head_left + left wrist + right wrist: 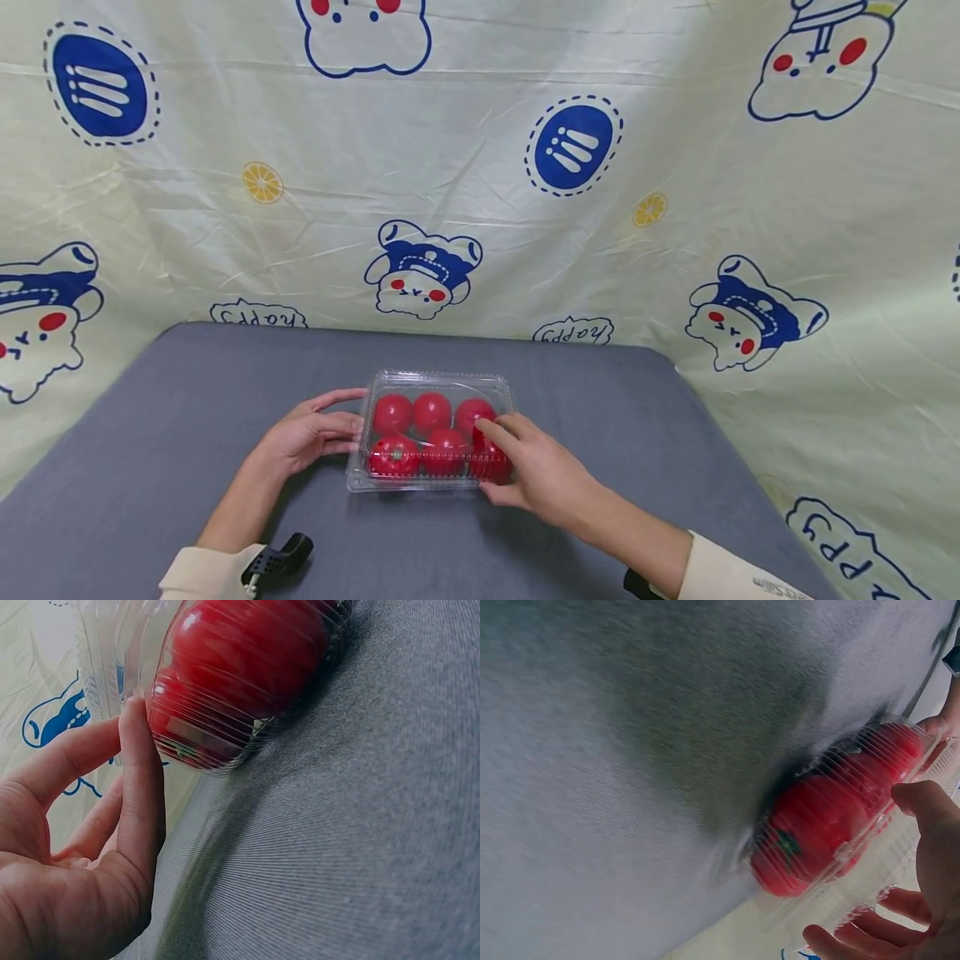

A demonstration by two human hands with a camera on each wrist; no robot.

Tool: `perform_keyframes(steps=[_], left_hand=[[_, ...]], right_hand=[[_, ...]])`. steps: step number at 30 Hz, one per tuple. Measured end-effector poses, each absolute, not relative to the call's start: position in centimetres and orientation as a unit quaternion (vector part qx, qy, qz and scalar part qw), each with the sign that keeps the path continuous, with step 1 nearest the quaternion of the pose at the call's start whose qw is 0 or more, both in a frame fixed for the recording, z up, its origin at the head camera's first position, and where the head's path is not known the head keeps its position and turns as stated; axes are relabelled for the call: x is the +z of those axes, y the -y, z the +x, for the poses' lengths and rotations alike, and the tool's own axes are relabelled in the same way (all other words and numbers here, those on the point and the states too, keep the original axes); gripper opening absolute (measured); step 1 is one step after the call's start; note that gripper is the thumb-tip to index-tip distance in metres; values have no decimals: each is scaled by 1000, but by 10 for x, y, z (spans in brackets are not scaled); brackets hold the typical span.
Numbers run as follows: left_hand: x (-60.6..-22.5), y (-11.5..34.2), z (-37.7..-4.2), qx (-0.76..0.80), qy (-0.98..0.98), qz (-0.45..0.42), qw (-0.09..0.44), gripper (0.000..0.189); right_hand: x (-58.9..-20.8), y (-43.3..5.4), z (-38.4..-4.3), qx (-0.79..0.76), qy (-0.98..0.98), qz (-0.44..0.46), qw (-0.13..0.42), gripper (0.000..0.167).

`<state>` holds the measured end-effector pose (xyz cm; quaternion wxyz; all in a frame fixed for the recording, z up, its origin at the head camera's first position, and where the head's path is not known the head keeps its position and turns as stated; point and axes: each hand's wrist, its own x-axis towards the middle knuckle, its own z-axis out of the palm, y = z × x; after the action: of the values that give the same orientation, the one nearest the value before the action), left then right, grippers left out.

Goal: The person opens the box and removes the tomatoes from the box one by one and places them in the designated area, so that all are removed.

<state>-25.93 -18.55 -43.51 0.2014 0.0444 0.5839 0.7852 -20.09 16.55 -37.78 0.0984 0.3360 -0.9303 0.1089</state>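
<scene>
A clear plastic clamshell container (431, 484) with several red tomatoes (432, 412) inside lies on the grey table (225, 392). On its left side my left hand (315, 429) holds the rim; in the left wrist view, thumb and finger meet at that edge. My right hand (543, 471) grips the right side, its thumb by the front corner and its fingers over the top and far edge. Green stem ends show on some tomatoes. Under my right hand, the right end of the container is partly hidden. Whether the lid is fully closed, I cannot tell.
Behind the table hangs a cream curtain (487, 50) printed with blue cartoon figures and orange slices. The table's far edge lies a short way beyond the container. A dark strap (277, 558) is on my left wrist.
</scene>
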Motion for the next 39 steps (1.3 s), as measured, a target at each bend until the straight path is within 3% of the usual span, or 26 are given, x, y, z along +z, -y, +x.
perform_keyframes(steps=[4,15,26,39], left_hand=[[-434,185,-259,784,-587,39,199,61],[-434,186,-258,786,-584,39,200,61],[-437,186,-258,787,-581,45,202,61],[-435,185,-258,789,-579,33,203,58]], right_hand=[[-383,-174,-199,114,932,325,113,78],[-387,-185,-196,139,944,287,86,83],[-391,-193,-197,263,943,202,2,94],[-395,-193,-196,295,929,220,24,90]])
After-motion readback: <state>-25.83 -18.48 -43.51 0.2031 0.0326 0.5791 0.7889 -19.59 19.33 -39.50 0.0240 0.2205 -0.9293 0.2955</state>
